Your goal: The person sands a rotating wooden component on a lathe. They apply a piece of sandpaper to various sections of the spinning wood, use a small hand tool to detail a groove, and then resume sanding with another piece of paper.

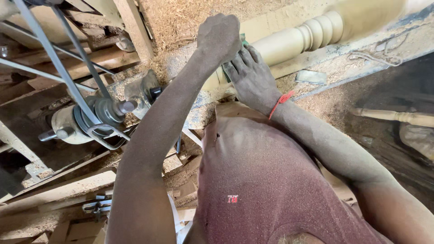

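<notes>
A pale turned wooden spindle (pixel 312 34) lies across a lathe, its thick far end blurred with spin. My left hand (pixel 219 36) is a closed fist on top of the spindle's near end. My right hand (pixel 251 77), with a red thread round the wrist, presses its fingers against the same spot from below. A small green abrasive sheet (pixel 244 42) shows between the two hands, pinched against the wood. Most of the sheet is hidden by my fingers. Both arms and my reddish shirt are dusted with sawdust.
The lathe's headstock with pulley (pixel 97 113) and drive belt (pixel 54 58) sits to the left. A metal bed rail (pixel 361 68) runs under the spindle, sawdust heaped behind it. Another turned spindle (pixel 398 116) lies at right. Wood offcuts (pixel 181 167) sit below.
</notes>
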